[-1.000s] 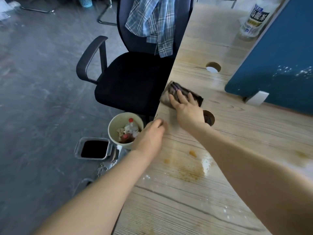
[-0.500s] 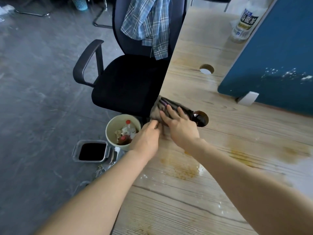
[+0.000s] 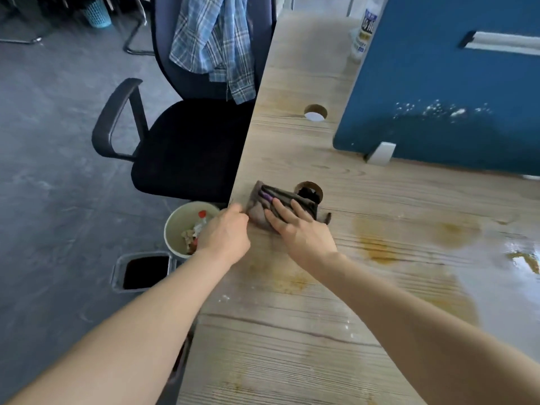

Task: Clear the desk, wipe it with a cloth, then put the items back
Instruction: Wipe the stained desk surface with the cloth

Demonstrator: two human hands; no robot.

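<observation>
A folded dark brown-grey cloth [image 3: 264, 201] lies on the light wooden desk [image 3: 292, 331] close to its left edge, beside a round cable hole [image 3: 309, 190]. My right hand [image 3: 298, 229] presses flat on the cloth with straight fingers. At the desk's edge just left of the cloth, my left hand [image 3: 225, 233] has its fingers curled; nothing shows in its grasp. Brown stains [image 3: 377, 247] and a wet sheen mark the desk to the right of the cloth.
A black office chair [image 3: 181, 147] with a plaid shirt [image 3: 213, 39] stands by the desk's left edge. On the floor below are a bin of rubbish [image 3: 181, 226] and a dark tray [image 3: 144, 271]. A blue divider [image 3: 444, 92] and a bottle [image 3: 365, 33] stand at the back.
My right hand has slid the cloth toward me along the desk's left edge, past the cable hole. My left hand stayed at the edge, close beside the cloth.
</observation>
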